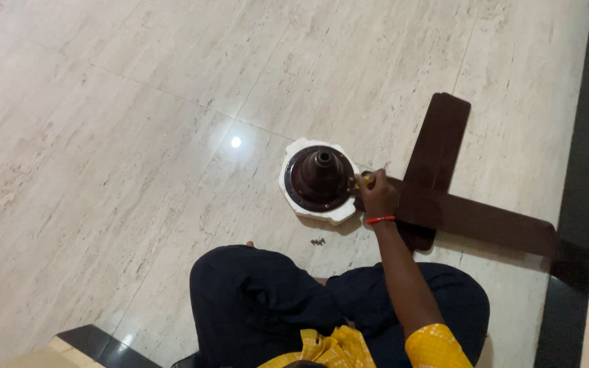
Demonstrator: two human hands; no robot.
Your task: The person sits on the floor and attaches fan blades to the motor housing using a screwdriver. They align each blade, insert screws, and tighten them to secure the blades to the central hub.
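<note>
The right hand (376, 195) is closed around a small yellow-handled tool (365, 180) at the right edge of the brown fan motor (320, 178), which sits on the floor (138, 136). Fan blades (444, 184) lie right of it, screws (318, 241) near. The left hand is out of sight.

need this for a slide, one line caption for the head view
Right hand at the edge of a brown ceiling fan motor on a white base, fan blades beside it.
</note>
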